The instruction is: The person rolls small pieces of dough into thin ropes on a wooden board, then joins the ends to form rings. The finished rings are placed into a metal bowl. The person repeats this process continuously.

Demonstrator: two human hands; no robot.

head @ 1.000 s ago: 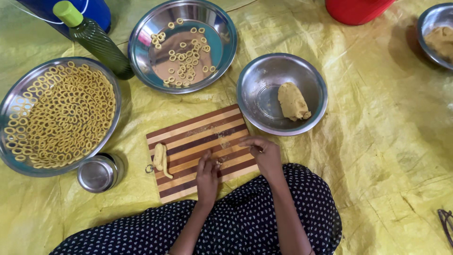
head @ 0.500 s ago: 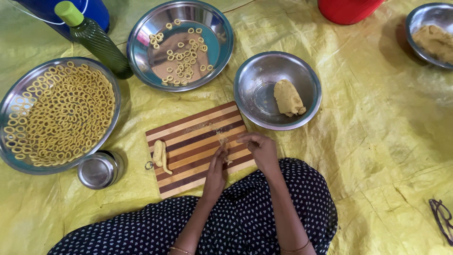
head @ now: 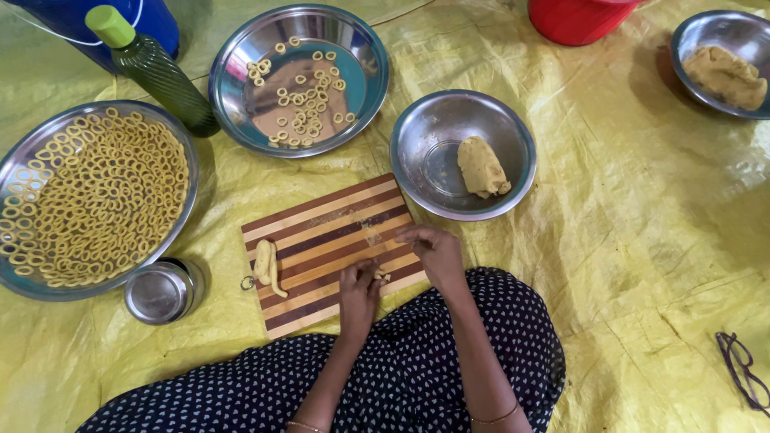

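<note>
1. Spread over the floor: a crinkled yellow sheet [head: 642,208].
2. Set on it at left: a steel plate [head: 16,277] heaped with dough rings, a small steel cup [head: 160,293], a green bottle [head: 156,72].
3. Placed farther back: a ring tray [head: 373,56], a blue bucket [head: 152,20], a red tub [head: 577,20].
4. Laid mid-sheet: a striped board [head: 321,232], just beside a dough bowl [head: 425,148].
5. Left at right: another bowl [head: 694,32], spectacles [head: 746,377].

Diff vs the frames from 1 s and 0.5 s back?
Left hand drew back to the near edge of the striped board, fingers pinching a small dough bit. Right hand stays on the board beside it. Dough strip, bowls and ring trays unchanged.
</note>
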